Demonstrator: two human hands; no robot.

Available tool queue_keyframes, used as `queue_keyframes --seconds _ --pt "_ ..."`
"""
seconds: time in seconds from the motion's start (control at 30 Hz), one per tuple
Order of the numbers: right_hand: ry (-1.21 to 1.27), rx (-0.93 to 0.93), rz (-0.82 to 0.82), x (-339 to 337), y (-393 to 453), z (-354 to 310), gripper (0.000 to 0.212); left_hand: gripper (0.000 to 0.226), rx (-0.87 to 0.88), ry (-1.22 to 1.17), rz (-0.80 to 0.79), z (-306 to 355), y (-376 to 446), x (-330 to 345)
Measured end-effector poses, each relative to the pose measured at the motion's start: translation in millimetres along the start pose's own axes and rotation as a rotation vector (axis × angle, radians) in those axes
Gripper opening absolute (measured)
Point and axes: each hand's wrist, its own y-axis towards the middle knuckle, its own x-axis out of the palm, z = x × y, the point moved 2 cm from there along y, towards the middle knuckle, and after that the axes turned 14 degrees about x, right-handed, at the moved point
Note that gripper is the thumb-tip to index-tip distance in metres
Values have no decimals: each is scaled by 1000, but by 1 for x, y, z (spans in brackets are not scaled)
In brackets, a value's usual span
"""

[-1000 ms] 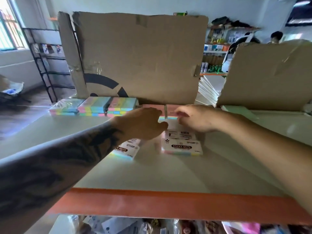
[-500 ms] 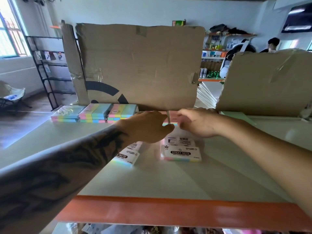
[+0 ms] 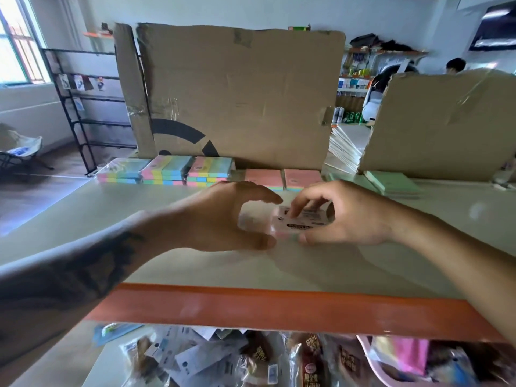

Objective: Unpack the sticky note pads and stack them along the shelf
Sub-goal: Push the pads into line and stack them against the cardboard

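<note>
right hand (image 3: 343, 216) pinches pad (image 3: 300, 222) at frame centre, fingertips on its label | left hand (image 3: 223, 216) cupped wide, thumb at the pad's left edge; grip unclear | label blurred, partly legible "STICKY" | pad row (image 3: 206, 171) behind, against cardboard (image 3: 240, 90) | shelf (image 3: 279, 308) edge orange

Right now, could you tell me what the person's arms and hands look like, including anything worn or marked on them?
Both arms are bare, with no sleeves, gloves, watch or rings showing. The left forearm bears a large dark tattoo running up toward the wrist, blurred in this view. The left hand and right hand are unmarked, and the right forearm shows no tattoo.
</note>
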Motion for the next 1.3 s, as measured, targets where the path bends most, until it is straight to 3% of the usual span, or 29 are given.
queue_keyframes --seconds 0.2,0.33,0.43,0.5,0.57,0.67,0.73,0.83,0.93,1.03,1.17,1.3 --pt "532 31 -57 -15 -6 -7 40 16 119 -56 354 11 5 2" --pt "687 110 -18 -14 -11 -14 41 10 94 -260 408 6 8 -3" --pt "508 -74 322 -8 -20 -16 42 13 48 -486 383 3 9 -3" --pt "216 -262 470 -3 -28 -17 62 14 13 -571 373 0 8 -2" --pt "-93 -380 528 0 -29 -15 74 15 -27 -644 370 -4 7 -4" --pt "-179 -395 573 1 -23 -17 65 16 -46 -693 343 -8 5 -7" --pt "-131 -399 558 3 -19 -21 60 22 -65 -658 333 -11 1 -10" --pt "-39 -377 491 4 -15 -31 58 68 -43 -501 350 -17 -9 -24" --pt "19 -331 423 9 -6 -48 58 101 0 -157 166 -18 -27 -44" --pt "97 -313 332 17 4 -70 59 91 -7 19 50 -20 -43 -62" --pt "115 -309 268 30 19 -101 61 101 -133 118 62 -40 -66 -73" --pt "57 -335 169 46 36 -122 68 97 -248 218 47 -68 -99 -79"
